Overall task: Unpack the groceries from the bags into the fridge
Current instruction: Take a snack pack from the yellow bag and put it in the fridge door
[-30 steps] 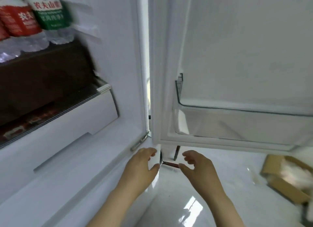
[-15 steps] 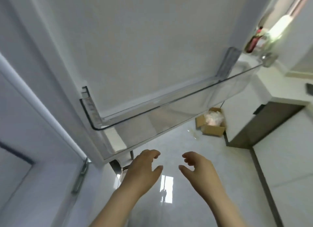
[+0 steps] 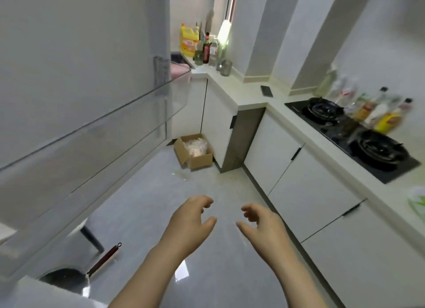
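Between items, I'd say. Left hand (image 3: 190, 218) and right hand (image 3: 264, 222) both empty, fingers loosely curled, over the floor. White fridge door (image 3: 69, 54) open at left. Next: fetch a bag, maybe the crumpled clear plastic bag (image 3: 195, 145) in the brown cardboard box (image 3: 202, 161) by the cabinet.

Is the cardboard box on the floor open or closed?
Open. The flaps of the cardboard box stand apart at the top, and a clear plastic bag shows inside it.
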Demonstrator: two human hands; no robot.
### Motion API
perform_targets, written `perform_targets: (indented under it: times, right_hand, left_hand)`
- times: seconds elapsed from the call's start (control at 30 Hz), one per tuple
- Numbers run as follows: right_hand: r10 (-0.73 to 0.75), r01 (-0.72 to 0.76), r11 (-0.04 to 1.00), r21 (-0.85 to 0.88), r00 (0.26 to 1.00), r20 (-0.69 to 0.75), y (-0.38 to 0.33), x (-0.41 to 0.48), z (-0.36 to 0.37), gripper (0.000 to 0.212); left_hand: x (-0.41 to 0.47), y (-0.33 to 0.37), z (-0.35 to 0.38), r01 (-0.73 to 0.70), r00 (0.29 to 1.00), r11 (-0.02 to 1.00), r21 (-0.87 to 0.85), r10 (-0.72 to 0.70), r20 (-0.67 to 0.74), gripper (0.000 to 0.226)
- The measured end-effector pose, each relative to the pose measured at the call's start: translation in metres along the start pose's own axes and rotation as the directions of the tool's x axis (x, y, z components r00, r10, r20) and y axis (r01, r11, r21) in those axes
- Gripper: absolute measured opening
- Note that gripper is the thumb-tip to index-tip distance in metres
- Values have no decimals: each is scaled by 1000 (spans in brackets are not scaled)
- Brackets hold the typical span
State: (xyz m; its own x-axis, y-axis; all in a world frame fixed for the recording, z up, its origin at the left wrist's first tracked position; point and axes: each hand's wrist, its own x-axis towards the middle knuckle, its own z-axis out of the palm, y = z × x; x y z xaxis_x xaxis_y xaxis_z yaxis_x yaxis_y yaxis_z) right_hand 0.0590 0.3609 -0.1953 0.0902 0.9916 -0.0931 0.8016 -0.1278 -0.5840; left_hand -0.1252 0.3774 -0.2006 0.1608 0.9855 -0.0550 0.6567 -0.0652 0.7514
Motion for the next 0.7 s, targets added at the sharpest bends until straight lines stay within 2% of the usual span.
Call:
perform_targets:
  times: [0.33, 0.7]
  right_hand:
    - [199, -166, 973, 160, 954, -224, 85, -26, -74, 34]
    - [432, -344, 898, 274, 806, -404, 121, -19, -97, 27]
  left_hand:
    - [31, 97, 66, -212, 964, 974, 83, 195, 179, 40]
    - [93, 141, 100, -434, 842, 901, 1, 405, 355, 40]
